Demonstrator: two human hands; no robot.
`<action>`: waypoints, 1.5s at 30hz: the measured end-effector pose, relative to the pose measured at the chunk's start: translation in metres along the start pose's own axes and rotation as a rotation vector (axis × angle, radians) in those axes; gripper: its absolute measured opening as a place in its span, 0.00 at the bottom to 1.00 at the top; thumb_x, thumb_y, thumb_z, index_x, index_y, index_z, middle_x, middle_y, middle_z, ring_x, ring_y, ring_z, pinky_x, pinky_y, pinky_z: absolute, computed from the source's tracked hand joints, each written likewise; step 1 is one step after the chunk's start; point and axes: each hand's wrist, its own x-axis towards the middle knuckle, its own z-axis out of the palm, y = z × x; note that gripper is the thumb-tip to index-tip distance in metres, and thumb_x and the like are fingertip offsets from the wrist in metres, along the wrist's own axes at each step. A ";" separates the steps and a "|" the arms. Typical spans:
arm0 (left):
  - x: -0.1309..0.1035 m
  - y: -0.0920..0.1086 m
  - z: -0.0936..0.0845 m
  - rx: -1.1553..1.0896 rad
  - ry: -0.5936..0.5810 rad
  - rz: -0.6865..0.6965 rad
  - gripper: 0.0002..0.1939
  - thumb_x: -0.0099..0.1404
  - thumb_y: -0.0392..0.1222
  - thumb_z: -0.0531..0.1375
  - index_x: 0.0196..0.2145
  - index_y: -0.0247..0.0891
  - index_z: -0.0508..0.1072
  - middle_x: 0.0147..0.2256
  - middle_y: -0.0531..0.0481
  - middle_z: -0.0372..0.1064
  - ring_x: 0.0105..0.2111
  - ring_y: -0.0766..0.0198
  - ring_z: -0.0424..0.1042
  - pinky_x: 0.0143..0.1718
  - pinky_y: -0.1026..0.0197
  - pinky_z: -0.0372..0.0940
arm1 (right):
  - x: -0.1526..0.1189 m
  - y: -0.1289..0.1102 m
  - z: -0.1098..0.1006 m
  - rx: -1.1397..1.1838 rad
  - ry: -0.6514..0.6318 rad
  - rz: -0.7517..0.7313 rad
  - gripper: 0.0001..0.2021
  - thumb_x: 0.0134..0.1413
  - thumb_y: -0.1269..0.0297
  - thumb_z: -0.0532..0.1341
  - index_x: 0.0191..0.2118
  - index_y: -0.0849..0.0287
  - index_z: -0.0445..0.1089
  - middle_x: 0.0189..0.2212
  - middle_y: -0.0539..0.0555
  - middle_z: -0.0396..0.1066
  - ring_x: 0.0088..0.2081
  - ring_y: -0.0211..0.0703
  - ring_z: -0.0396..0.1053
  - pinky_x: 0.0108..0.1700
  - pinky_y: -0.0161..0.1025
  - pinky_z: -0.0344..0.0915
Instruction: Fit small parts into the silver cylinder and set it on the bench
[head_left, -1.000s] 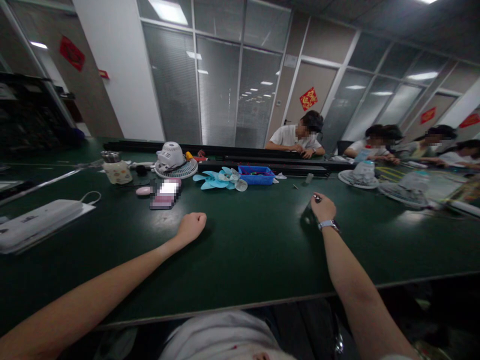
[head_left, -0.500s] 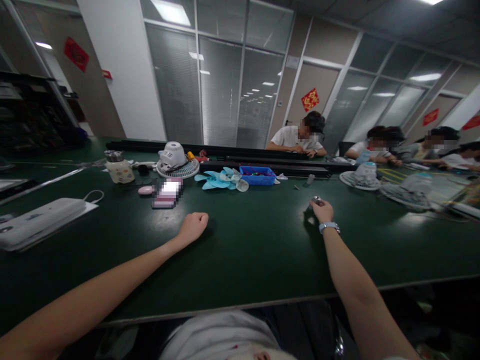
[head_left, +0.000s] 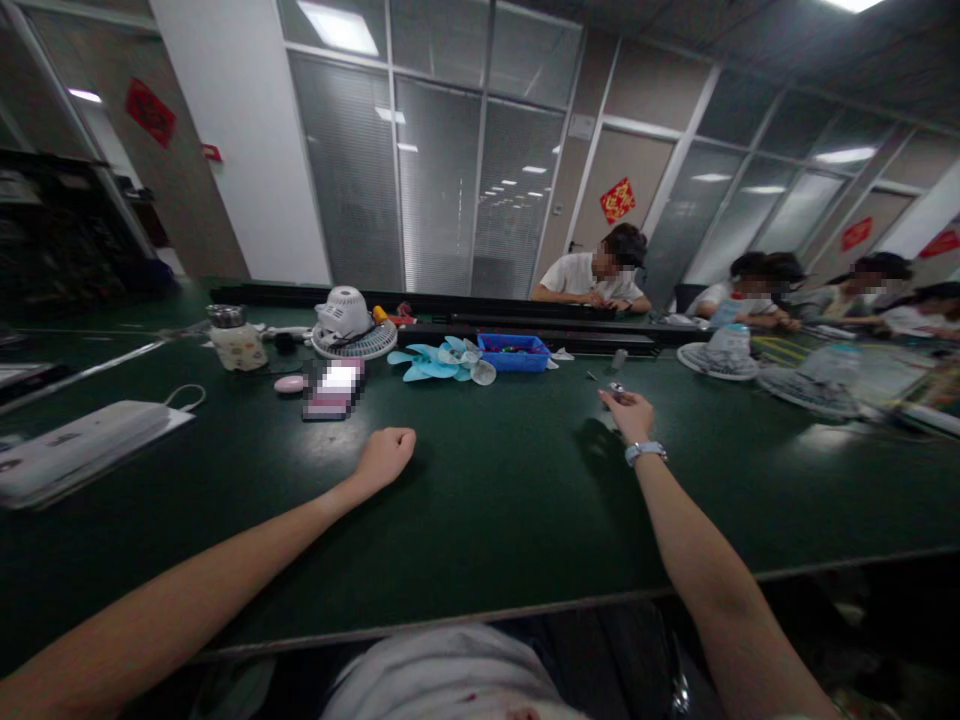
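The right hand (head_left: 628,414) pinches 1 small shiny object (head_left: 616,388) (kind unclear) over the tabletop (head_left: 495,500), while the left hand (head_left: 385,456) is fisted.

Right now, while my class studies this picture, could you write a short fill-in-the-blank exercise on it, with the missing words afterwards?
1. A small shiny object is held in the person's ____ hand.
2. The left hand is closed into a ____.
3. The light-blue fan blades lie to the ____ of the blue tray.
4. The tabletop is dark ____.

Missing words: right; fist; left; green.
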 end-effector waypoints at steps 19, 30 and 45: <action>-0.007 0.012 -0.007 -0.182 0.057 0.193 0.17 0.66 0.45 0.48 0.31 0.40 0.74 0.33 0.50 0.72 0.39 0.58 0.67 0.42 0.58 0.59 | -0.242 -0.109 0.034 0.399 -1.068 -0.408 0.20 0.40 0.53 0.72 0.35 0.60 0.69 0.35 0.54 0.76 0.36 0.43 0.74 0.39 0.41 0.71; -0.019 0.026 0.010 -0.207 -0.075 0.242 0.15 0.66 0.54 0.57 0.45 0.51 0.79 0.52 0.49 0.68 0.56 0.51 0.60 0.59 0.43 0.53 | -0.241 -0.102 0.041 0.427 -1.061 -0.447 0.21 0.40 0.50 0.72 0.32 0.58 0.66 0.31 0.50 0.74 0.33 0.42 0.72 0.37 0.40 0.69; -0.013 0.034 -0.004 -0.241 0.098 0.217 0.15 0.64 0.54 0.59 0.41 0.46 0.81 0.42 0.47 0.72 0.48 0.54 0.65 0.51 0.50 0.60 | -0.242 -0.106 0.036 0.397 -1.077 -0.433 0.22 0.38 0.49 0.72 0.33 0.58 0.66 0.33 0.52 0.74 0.34 0.41 0.72 0.37 0.40 0.69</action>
